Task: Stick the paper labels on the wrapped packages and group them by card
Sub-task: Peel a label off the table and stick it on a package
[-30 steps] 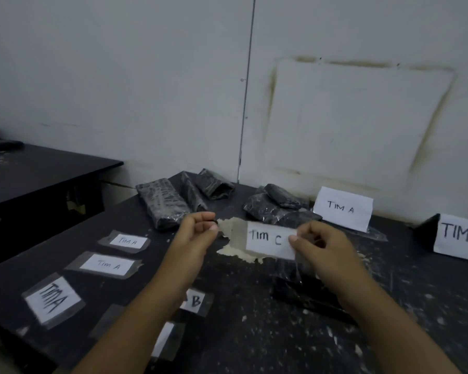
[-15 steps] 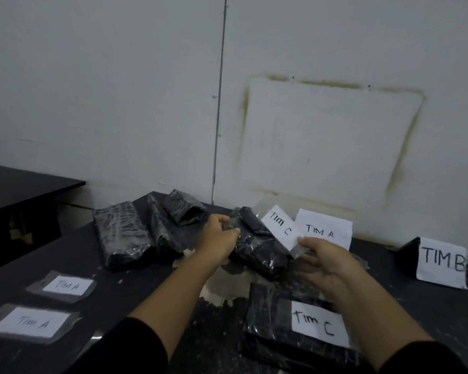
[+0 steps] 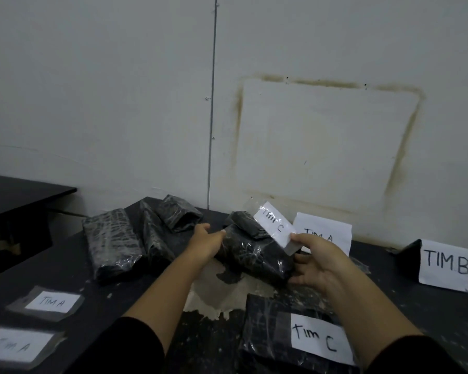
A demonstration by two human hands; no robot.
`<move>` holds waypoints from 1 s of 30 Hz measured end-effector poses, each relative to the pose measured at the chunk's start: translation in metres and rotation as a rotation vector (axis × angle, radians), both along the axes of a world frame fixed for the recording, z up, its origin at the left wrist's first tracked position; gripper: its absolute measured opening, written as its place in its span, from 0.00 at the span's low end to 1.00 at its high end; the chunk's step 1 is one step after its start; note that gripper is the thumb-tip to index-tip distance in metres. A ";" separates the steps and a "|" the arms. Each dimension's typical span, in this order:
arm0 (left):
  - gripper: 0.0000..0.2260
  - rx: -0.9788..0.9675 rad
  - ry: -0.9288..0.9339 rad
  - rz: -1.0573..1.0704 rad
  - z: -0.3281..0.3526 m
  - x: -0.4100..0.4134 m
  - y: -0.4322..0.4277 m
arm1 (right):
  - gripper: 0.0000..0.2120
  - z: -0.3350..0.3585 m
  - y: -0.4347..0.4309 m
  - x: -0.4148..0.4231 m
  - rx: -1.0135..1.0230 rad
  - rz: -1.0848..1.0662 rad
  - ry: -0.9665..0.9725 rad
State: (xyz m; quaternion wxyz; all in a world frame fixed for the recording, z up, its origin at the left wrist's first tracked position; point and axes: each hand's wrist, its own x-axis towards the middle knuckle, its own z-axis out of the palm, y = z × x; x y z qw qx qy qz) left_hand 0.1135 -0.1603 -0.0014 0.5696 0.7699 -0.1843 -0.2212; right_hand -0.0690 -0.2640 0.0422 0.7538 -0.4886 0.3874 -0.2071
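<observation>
A person's right hand (image 3: 318, 261) pinches a white "TIM C" paper label (image 3: 274, 225) at one o'clock of a black plastic-wrapped package (image 3: 254, 256). The left hand (image 3: 204, 244), fingers spread, touches it. The label's loose clear tape (image 3: 293, 249) could fold onto itself and spoil the bond.

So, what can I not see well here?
TIM A card: head view, lower left hidden by the right hand and the TIM C label it pinches.
Labelled package: head view, cut off by the bottom edge.
Nearest TIM A label: head view, blurred, cut by the left edge.
Left hand: whether it grips the wrapped package is unclear.
</observation>
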 end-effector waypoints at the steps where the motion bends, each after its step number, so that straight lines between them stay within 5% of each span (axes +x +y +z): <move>1: 0.27 0.002 0.039 0.003 0.000 0.003 0.002 | 0.05 0.002 -0.002 -0.001 0.006 0.006 0.002; 7: 0.34 0.106 0.119 -0.021 0.002 0.005 0.006 | 0.05 0.017 0.000 -0.003 -0.024 0.033 -0.013; 14: 0.29 0.134 0.093 -0.005 -0.001 -0.007 0.003 | 0.05 0.040 0.006 0.000 -0.177 0.034 0.008; 19: 0.29 0.123 0.076 0.006 0.009 -0.007 0.013 | 0.08 0.051 0.001 -0.004 -0.095 0.040 -0.050; 24: 0.28 0.007 0.016 0.037 0.027 -0.012 0.026 | 0.05 0.053 0.000 -0.008 -0.018 0.022 -0.127; 30: 0.25 -0.238 -0.001 -0.242 0.041 -0.030 0.055 | 0.03 0.059 0.004 -0.029 0.030 -0.002 -0.320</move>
